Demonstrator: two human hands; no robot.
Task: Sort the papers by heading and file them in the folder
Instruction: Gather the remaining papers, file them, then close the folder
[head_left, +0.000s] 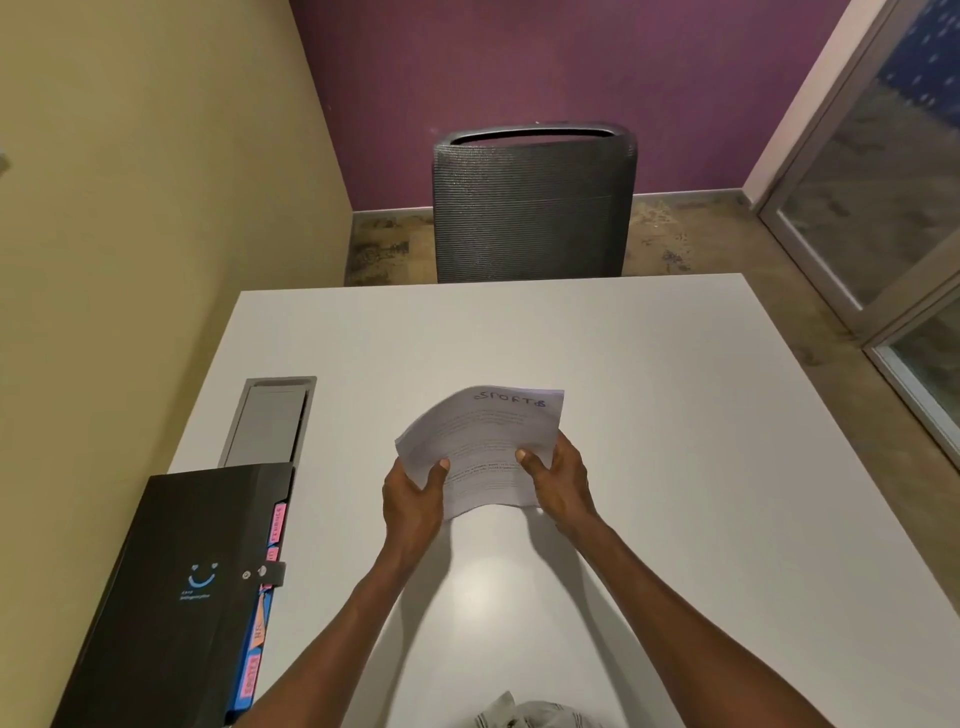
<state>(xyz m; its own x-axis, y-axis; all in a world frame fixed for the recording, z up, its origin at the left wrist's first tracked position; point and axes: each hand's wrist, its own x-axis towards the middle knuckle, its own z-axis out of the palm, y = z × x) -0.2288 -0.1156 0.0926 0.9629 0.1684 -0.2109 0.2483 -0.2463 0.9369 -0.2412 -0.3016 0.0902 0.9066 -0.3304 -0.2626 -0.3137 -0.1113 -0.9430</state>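
A thin stack of white papers bends in a curve above the smooth white tabletop. The top sheet reads "SPORTS". The left hand and right hand each grip a lower corner, thumbs on top. The black folder, with pink tabs, lies closed at the left.

White table, with a grey hatch set flush into its left part. Dark mesh chair pushed up at the far edge. Beyond, purple wall; yellow wall alongside left; glass door at right.
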